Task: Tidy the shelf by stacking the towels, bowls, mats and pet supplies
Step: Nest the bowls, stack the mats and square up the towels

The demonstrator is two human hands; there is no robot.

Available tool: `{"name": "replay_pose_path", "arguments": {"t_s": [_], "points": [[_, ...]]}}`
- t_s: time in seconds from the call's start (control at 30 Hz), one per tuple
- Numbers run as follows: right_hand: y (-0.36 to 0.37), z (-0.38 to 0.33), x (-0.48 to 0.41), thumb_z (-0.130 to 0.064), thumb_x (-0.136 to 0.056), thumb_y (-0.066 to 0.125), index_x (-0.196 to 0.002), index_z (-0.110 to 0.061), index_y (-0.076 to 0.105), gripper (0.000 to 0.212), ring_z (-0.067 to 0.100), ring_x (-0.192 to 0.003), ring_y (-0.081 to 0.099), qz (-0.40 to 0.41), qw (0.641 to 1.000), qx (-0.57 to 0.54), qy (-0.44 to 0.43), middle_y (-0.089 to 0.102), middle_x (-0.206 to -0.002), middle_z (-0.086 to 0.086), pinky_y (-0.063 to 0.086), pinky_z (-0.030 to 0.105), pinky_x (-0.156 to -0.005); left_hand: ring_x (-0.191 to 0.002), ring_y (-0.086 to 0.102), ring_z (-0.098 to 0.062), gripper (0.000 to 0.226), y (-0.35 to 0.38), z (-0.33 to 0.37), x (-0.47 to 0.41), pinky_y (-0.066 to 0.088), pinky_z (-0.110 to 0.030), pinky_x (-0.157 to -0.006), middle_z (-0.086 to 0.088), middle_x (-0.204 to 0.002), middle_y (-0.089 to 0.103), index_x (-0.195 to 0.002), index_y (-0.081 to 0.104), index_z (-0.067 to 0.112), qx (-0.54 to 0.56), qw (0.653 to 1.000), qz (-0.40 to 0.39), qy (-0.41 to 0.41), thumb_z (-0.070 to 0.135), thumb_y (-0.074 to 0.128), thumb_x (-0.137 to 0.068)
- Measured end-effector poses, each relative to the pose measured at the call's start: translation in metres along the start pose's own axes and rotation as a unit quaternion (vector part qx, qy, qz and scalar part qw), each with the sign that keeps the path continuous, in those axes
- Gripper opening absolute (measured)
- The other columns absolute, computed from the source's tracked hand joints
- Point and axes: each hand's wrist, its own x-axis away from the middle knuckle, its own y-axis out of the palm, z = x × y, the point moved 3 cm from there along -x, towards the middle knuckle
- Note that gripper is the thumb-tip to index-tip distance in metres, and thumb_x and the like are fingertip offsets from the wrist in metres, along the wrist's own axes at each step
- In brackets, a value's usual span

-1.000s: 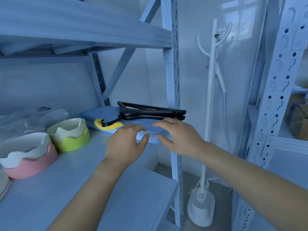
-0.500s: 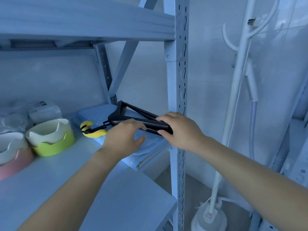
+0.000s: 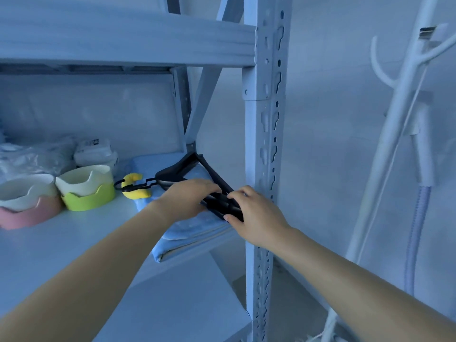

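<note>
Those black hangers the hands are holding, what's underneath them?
The black hangers lie on a folded blue towel with a yellow patch. Both hands, left hand and right hand, cover part of it.

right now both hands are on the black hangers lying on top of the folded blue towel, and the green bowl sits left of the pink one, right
Not quite. In the head view the green bowl sits right of the pink bowl, not left. The rest holds: the left hand and right hand are both on the black hangers, which lie on the folded blue towel.
</note>
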Motion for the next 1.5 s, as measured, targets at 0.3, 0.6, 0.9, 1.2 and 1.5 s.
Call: {"name": "replay_pose_path", "arguments": {"t_s": [0.3,0.6,0.9,1.2,1.5], "points": [[0.014,0.008,0.003,-0.03,-0.091,0.056,-0.141,-0.021,0.035,0.055,0.018,-0.097,0.055,-0.016,0.996,-0.056,-0.07,0.035,-0.137,-0.005,0.038,0.023,-0.075,-0.099,0.053,-0.012,0.018,-0.004,-0.008,-0.004,0.046,-0.033,-0.081,0.009,-0.1,0.061,-0.104,0.059,0.025,-0.02,0.999,-0.015,-0.046,0.024,0.061,-0.086],[0.014,0.013,-0.008,-0.027,-0.091,0.058,-0.14,-0.022,0.037,0.054,0.016,-0.089,0.057,-0.004,0.994,-0.08,-0.067,0.035,-0.138,-0.007,0.038,0.021,-0.076,-0.092,0.054,-0.01,0.014,-0.006,-0.019,-0.017,0.044,-0.03,-0.073,0.01,-0.092,0.062,-0.102,0.06,0.03,-0.055,0.998,-0.025,-0.012,0.028,0.057,-0.088],[0.024,0.012,-0.041,-0.023,-0.091,0.058,-0.139,-0.021,0.04,0.051,0.02,-0.096,0.058,-0.003,0.994,-0.084,-0.072,0.039,-0.137,-0.004,0.047,0.03,-0.084,-0.092,0.055,-0.012,0.016,-0.009,-0.043,-0.038,0.046,-0.033,-0.077,0.009,-0.092,0.063,-0.103,0.062,0.028,-0.074,0.995,-0.068,-0.01,0.027,0.06,-0.087],[0.048,0.01,-0.082,-0.018,-0.089,0.06,-0.138,-0.021,0.043,0.052,0.023,-0.112,0.054,-0.021,0.993,-0.095,-0.067,0.039,-0.14,0.0,0.043,0.029,-0.091,-0.094,0.055,-0.014,0.015,0.0,-0.076,-0.049,0.046,-0.034,-0.08,0.006,-0.095,0.063,-0.103,0.061,0.024,-0.091,0.992,-0.081,-0.039,0.023,0.056,-0.089],[0.047,0.013,-0.083,-0.039,-0.085,0.062,-0.138,-0.02,0.043,0.059,0.016,-0.119,0.049,-0.015,0.992,-0.101,-0.071,0.039,-0.14,-0.004,0.037,0.022,-0.088,-0.134,0.032,-0.011,0.056,0.013,-0.092,-0.026,0.035,-0.03,-0.105,0.01,-0.147,0.034,-0.142,0.034,0.028,-0.024,0.995,0.005,-0.094,0.023,0.057,-0.091]]}}
